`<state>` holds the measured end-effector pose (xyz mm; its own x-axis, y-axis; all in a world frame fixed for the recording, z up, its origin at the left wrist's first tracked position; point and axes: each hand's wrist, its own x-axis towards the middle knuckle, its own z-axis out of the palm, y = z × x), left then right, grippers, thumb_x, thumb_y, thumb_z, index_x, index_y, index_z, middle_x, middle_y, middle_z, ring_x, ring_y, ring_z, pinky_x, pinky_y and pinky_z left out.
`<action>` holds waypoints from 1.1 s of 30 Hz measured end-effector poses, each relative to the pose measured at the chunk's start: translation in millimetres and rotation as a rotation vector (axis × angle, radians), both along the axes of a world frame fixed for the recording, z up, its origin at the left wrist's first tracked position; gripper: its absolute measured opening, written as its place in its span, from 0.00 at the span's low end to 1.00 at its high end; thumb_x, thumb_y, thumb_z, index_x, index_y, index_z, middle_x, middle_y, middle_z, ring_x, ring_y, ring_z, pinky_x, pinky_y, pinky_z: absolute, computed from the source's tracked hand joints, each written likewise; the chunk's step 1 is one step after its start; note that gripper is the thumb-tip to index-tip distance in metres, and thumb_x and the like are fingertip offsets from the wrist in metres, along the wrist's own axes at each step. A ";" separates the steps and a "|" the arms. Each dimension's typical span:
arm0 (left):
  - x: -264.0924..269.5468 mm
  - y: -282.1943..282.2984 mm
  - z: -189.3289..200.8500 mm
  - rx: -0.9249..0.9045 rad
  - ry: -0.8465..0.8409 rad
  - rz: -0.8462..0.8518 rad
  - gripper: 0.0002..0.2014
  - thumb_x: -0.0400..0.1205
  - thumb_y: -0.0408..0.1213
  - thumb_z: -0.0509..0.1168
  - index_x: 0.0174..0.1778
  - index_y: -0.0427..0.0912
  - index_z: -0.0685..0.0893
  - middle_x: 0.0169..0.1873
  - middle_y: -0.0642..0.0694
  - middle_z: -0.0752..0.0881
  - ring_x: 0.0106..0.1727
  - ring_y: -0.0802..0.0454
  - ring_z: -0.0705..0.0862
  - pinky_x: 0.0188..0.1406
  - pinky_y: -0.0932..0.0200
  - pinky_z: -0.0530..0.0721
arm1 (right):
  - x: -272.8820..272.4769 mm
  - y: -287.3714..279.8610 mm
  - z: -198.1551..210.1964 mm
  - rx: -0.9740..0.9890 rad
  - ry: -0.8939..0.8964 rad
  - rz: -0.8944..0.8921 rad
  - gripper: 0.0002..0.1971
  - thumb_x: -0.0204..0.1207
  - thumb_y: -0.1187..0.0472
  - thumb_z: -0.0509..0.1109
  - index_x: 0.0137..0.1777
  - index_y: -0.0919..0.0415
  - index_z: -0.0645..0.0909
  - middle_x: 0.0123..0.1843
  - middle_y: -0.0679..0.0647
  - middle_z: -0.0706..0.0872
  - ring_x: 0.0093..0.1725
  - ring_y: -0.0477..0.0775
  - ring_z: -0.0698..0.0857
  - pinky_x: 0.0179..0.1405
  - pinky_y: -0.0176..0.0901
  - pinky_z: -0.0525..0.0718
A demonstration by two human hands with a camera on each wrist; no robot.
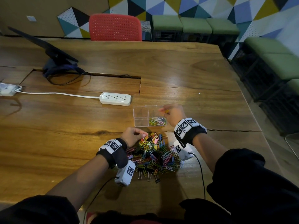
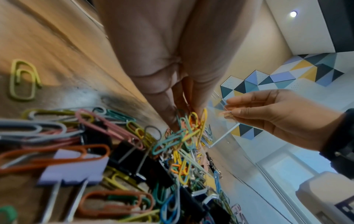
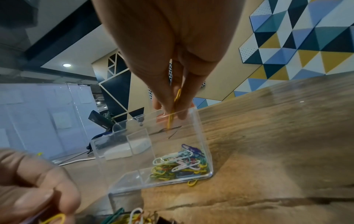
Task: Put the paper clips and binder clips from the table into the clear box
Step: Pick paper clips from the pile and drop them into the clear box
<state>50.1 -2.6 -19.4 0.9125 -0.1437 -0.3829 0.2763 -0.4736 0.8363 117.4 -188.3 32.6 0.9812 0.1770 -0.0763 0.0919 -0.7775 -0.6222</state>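
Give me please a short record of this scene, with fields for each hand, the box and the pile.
left hand: pinches coloured paper clips at the far edge of the pile
right hand: pinches a yellow paper clip above the box
clear plastic box: two compartments; right one holds coloured paper clips, left one looks empty
pile of paper clips and binder clips: on the wooden table, near side of the box

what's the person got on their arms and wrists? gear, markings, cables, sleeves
Each wrist wears a black strap with white blocks printed with black square fiducial tags: left wrist band, right wrist band. A white camera pod with its own tag hangs under each wrist, each trailing a thin black cable. Dark sleeves are pushed up; forearms bare.
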 end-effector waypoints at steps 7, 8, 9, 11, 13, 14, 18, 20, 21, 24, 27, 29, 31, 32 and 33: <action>3.4 -2.1 6.9 -0.144 0.019 0.093 0.07 0.80 0.33 0.65 0.43 0.47 0.88 0.45 0.47 0.88 0.40 0.50 0.80 0.32 0.69 0.78 | -2.5 2.2 -3.1 -0.035 -0.055 0.089 0.12 0.78 0.71 0.62 0.54 0.59 0.85 0.56 0.53 0.87 0.49 0.46 0.86 0.55 0.32 0.81; 3.8 -2.7 8.2 -0.174 0.032 0.128 0.07 0.80 0.32 0.65 0.43 0.47 0.88 0.42 0.48 0.88 0.34 0.53 0.78 0.25 0.72 0.77 | -4.4 2.9 -3.1 -0.048 -0.068 0.125 0.13 0.78 0.70 0.62 0.56 0.58 0.84 0.57 0.53 0.87 0.43 0.42 0.85 0.49 0.30 0.82; 3.9 -3.9 9.5 -0.205 0.049 0.163 0.07 0.81 0.32 0.64 0.44 0.45 0.88 0.39 0.49 0.87 0.28 0.57 0.77 0.20 0.73 0.76 | -6.7 3.2 -3.7 -0.067 -0.075 0.162 0.14 0.79 0.70 0.61 0.58 0.58 0.83 0.57 0.53 0.87 0.35 0.37 0.81 0.40 0.26 0.81; 4.4 -6.4 11.9 -0.258 0.074 0.222 0.07 0.81 0.30 0.64 0.47 0.40 0.87 0.32 0.49 0.85 0.17 0.63 0.73 0.14 0.72 0.72 | -13.0 3.1 -4.2 -0.094 -0.076 0.215 0.16 0.78 0.71 0.61 0.60 0.56 0.82 0.58 0.53 0.87 0.28 0.35 0.77 0.26 0.22 0.77; 5.5 -7.5 12.4 -0.293 0.080 0.264 0.07 0.81 0.30 0.64 0.48 0.39 0.87 0.26 0.50 0.84 0.13 0.64 0.70 0.11 0.72 0.68 | -22.1 3.3 -5.0 -0.081 -0.103 0.256 0.16 0.76 0.69 0.64 0.60 0.54 0.81 0.59 0.51 0.86 0.35 0.39 0.82 0.36 0.26 0.84; 6.3 -7.9 12.3 -0.307 0.083 0.282 0.07 0.80 0.30 0.64 0.48 0.39 0.87 0.25 0.51 0.84 0.13 0.64 0.70 0.11 0.72 0.68 | -27.2 3.4 -5.7 -0.070 -0.123 0.287 0.15 0.75 0.66 0.67 0.60 0.53 0.82 0.60 0.49 0.85 0.45 0.42 0.84 0.48 0.34 0.86; 10.6 -12.6 12.2 -0.369 0.117 0.315 0.07 0.80 0.30 0.64 0.48 0.41 0.86 0.34 0.46 0.86 0.19 0.64 0.79 0.20 0.73 0.80 | -50.0 4.3 -11.7 -0.129 -0.078 0.461 0.20 0.68 0.50 0.75 0.60 0.53 0.80 0.56 0.48 0.80 0.52 0.45 0.79 0.54 0.45 0.84; 10.6 -17.4 13.1 -0.388 0.128 0.316 0.07 0.81 0.28 0.62 0.51 0.36 0.84 0.35 0.45 0.85 0.20 0.65 0.82 0.22 0.73 0.82 | -56.6 7.8 -15.2 -0.179 -0.064 0.487 0.24 0.65 0.46 0.77 0.60 0.53 0.79 0.57 0.48 0.79 0.53 0.47 0.80 0.53 0.46 0.84; 9.8 -20.1 14.1 -0.401 0.135 0.318 0.08 0.81 0.28 0.62 0.52 0.34 0.84 0.36 0.45 0.85 0.20 0.65 0.82 0.22 0.73 0.82 | -58.5 9.2 -17.8 -0.175 -0.071 0.477 0.26 0.63 0.46 0.78 0.59 0.53 0.79 0.57 0.48 0.78 0.54 0.48 0.80 0.53 0.47 0.84; 7.0 -26.1 15.0 -0.466 0.137 0.337 0.11 0.82 0.27 0.59 0.57 0.27 0.82 0.41 0.40 0.86 0.23 0.63 0.85 0.22 0.71 0.83 | -60.2 10.8 -22.4 -0.123 -0.087 0.415 0.23 0.64 0.49 0.79 0.57 0.55 0.79 0.56 0.49 0.79 0.54 0.49 0.81 0.53 0.48 0.84; 6.0 -24.8 15.3 -0.526 0.146 0.355 0.10 0.84 0.29 0.58 0.52 0.28 0.83 0.43 0.37 0.86 0.27 0.58 0.86 0.21 0.71 0.82 | -57.7 9.2 -26.7 -0.030 -0.086 0.359 0.16 0.68 0.57 0.76 0.55 0.57 0.82 0.52 0.51 0.82 0.49 0.50 0.82 0.52 0.48 0.85; 7.5 -22.6 14.9 -0.559 0.157 0.316 0.11 0.84 0.31 0.57 0.48 0.34 0.85 0.42 0.36 0.86 0.30 0.52 0.85 0.25 0.67 0.84 | -55.5 7.5 -28.4 0.041 -0.104 0.323 0.12 0.70 0.61 0.75 0.54 0.58 0.85 0.51 0.52 0.86 0.46 0.48 0.85 0.52 0.45 0.86; 10.1 -23.0 16.7 -0.592 0.163 0.312 0.11 0.85 0.32 0.56 0.47 0.35 0.85 0.40 0.37 0.87 0.30 0.53 0.86 0.30 0.66 0.86 | -52.2 4.8 -27.3 0.105 -0.112 0.258 0.10 0.71 0.62 0.74 0.53 0.57 0.87 0.51 0.52 0.89 0.44 0.45 0.85 0.51 0.38 0.85; 11.1 -23.9 19.1 -0.599 0.165 0.315 0.11 0.85 0.32 0.56 0.49 0.34 0.84 0.39 0.38 0.86 0.29 0.56 0.86 0.32 0.66 0.86 | -50.3 3.0 -25.7 0.127 -0.093 0.227 0.10 0.72 0.62 0.74 0.53 0.57 0.87 0.52 0.52 0.90 0.44 0.44 0.86 0.50 0.34 0.84; 12.0 -24.9 21.0 -0.597 0.158 0.309 0.11 0.85 0.31 0.56 0.50 0.33 0.84 0.38 0.40 0.86 0.28 0.58 0.86 0.33 0.66 0.87 | -48.6 1.0 -24.3 0.142 -0.074 0.202 0.10 0.72 0.61 0.73 0.54 0.56 0.87 0.52 0.52 0.90 0.45 0.44 0.86 0.49 0.32 0.82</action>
